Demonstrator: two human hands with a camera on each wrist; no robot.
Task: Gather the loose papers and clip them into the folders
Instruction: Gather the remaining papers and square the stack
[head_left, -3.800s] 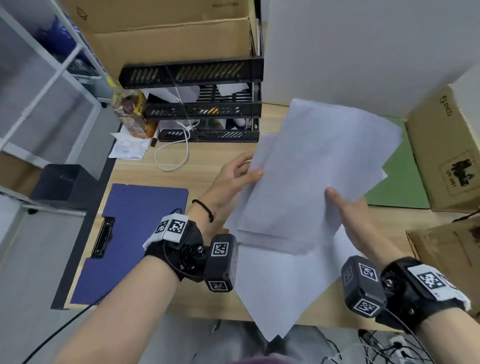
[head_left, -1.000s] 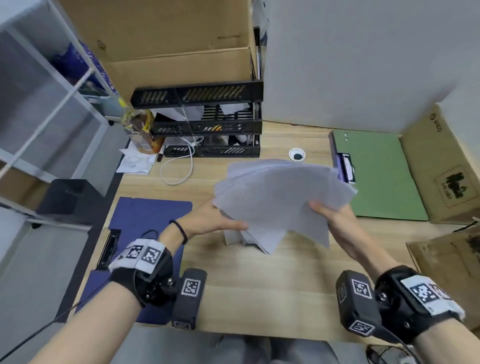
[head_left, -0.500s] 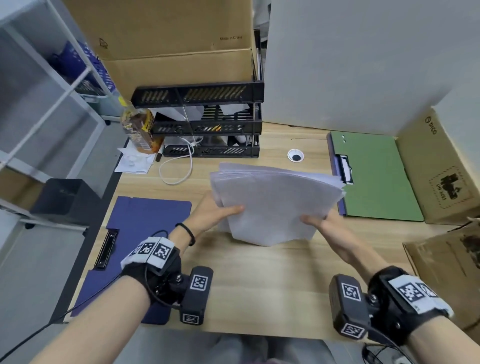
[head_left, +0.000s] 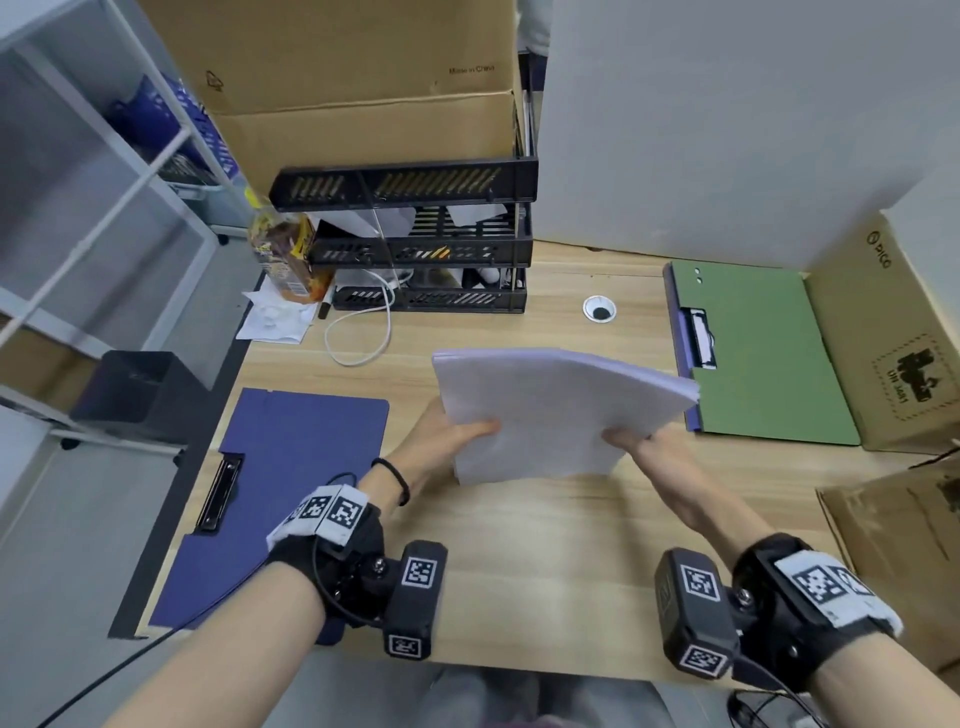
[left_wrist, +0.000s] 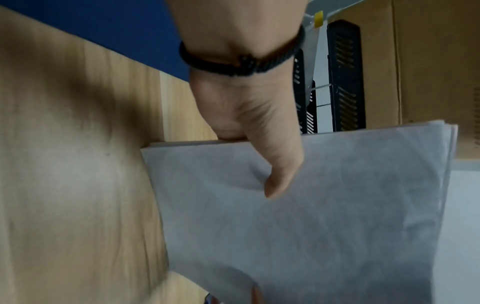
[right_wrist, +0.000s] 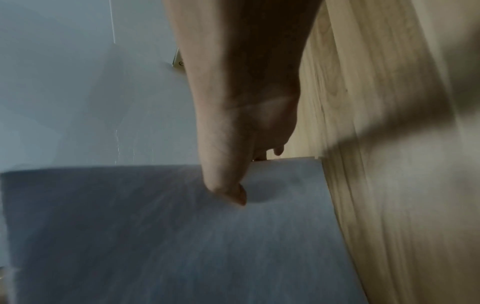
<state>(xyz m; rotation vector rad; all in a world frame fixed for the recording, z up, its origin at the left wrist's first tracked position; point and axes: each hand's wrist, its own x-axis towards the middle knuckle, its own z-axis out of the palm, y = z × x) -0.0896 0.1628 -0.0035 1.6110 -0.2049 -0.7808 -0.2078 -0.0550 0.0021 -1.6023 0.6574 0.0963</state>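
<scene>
A squared-up stack of white papers (head_left: 556, 410) stands tilted on the wooden desk (head_left: 519, 561), its lower edge near the desk top. My left hand (head_left: 457, 434) grips the stack's left side, thumb on top (left_wrist: 280, 181). My right hand (head_left: 636, 441) grips the right side, thumb on the paper (right_wrist: 228, 189). The fingers behind the paper are hidden. A blue clip folder (head_left: 280, 483) lies flat at the left, its black clip (head_left: 218, 491) at the left edge. A green clip folder (head_left: 763, 353) lies at the right rear with its clip (head_left: 698, 338) on its left edge.
A black stacked letter tray (head_left: 415, 239) stands at the back with a white cable (head_left: 363, 332) looped before it. Cardboard boxes (head_left: 893, 332) flank the right side, one (head_left: 904, 566) at the near right. A bottle (head_left: 283, 254) and tissue sit back left.
The fanned, uneven sheets have been squared into one neat stack between both hands, and the stack has come lower toward the desk.
</scene>
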